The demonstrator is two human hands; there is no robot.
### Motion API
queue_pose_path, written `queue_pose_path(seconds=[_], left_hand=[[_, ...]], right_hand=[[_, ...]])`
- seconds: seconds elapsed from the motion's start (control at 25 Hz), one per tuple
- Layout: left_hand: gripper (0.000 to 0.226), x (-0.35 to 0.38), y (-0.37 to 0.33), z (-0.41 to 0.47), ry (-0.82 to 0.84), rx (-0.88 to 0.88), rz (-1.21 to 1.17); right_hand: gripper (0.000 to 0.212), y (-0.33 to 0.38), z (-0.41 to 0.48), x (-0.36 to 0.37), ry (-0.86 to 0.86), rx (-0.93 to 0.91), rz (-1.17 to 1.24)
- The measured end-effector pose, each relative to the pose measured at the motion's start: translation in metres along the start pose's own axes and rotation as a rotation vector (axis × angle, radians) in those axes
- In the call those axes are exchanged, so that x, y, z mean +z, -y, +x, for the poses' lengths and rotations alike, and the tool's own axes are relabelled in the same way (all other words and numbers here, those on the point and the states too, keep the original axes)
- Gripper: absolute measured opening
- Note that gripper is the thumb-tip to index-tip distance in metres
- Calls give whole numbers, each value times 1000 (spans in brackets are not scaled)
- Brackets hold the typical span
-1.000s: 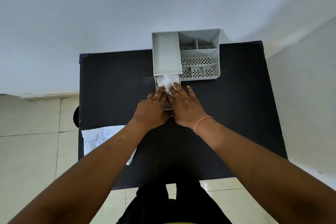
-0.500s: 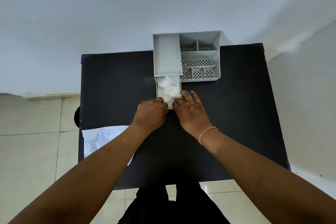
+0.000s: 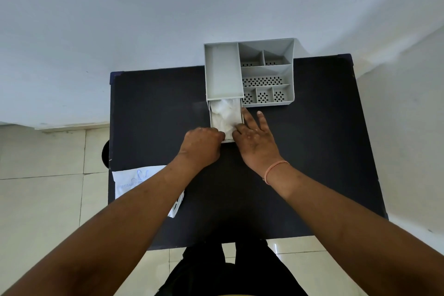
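Grey drawer (image 3: 210,116), standing out of the organizer (image 3: 223,72) toward the person on the black table (image 3: 156,115), holds white wadding (image 3: 225,115). Left hand (image 3: 201,145) has its fingers curled round the drawer's front left corner. Right hand (image 3: 255,142) lies with fingers straight and spread beside the drawer's right wall, thumb at the front corner. A white bag (image 3: 137,181) overhangs the table's left edge.

Bright, even daylight, soft shadows, sharp focus centrally, with wide-angle bending and slight blur toward the edges.
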State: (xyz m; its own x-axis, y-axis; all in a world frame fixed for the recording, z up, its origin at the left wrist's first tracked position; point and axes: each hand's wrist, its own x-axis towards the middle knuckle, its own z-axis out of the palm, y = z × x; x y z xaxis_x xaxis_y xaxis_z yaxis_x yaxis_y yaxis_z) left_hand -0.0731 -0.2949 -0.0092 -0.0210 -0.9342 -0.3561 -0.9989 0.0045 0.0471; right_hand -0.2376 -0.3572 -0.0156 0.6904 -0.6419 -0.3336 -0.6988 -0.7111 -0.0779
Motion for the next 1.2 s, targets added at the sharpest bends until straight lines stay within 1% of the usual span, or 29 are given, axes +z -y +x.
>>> queue_pose_path(seconds=[0.12,0.2,0.28,0.36,0.44,0.48,0.56,0.64,0.72,0.84,0.92,1.0,1.08,1.12,1.2], left_hand=[[18,-6,-2,9,14,4,-5],[16,-9,1,13,-24,-6,-4],[16,-10,5,18,-42,-21,1],[17,-10,7,24,-49,-36,-20],[22,-11,10,29,-104,-58,-65],[26,-11,12,29,-152,-67,-82],[30,-7,16,26,-265,-49,-98],[26,-2,18,23,-340,-21,-97],[19,0,19,22,-338,-26,-96],[16,-5,19,28,-283,-102,-131],[15,-12,19,33,-284,-170,-192],[11,-20,22,40,-306,-240,-275],[11,-24,27,46,-330,-297,-365],[13,-24,30,47,-335,-321,-422],[17,-22,31,46,-343,-419,-596]], right_hand=[[37,-3,2,-3,-42,29,33],[36,-5,9,-8,-63,53,53],[38,-5,17,-14,-45,65,49],[40,-5,24,-16,-27,79,48],[40,-6,28,-19,-48,92,74],[40,-7,28,-20,-81,98,97],[40,-8,24,-21,-204,103,118],[44,-8,20,-20,-307,93,99],[46,-6,22,-17,-302,71,74],[35,-6,35,-13,-240,55,6],[31,-10,42,-14,-258,53,12],[29,-15,44,-18,-354,84,117],[25,-17,41,-20,-461,188,283],[21,-18,40,-18,-474,266,392],[8,-18,41,-16,-422,472,699]])
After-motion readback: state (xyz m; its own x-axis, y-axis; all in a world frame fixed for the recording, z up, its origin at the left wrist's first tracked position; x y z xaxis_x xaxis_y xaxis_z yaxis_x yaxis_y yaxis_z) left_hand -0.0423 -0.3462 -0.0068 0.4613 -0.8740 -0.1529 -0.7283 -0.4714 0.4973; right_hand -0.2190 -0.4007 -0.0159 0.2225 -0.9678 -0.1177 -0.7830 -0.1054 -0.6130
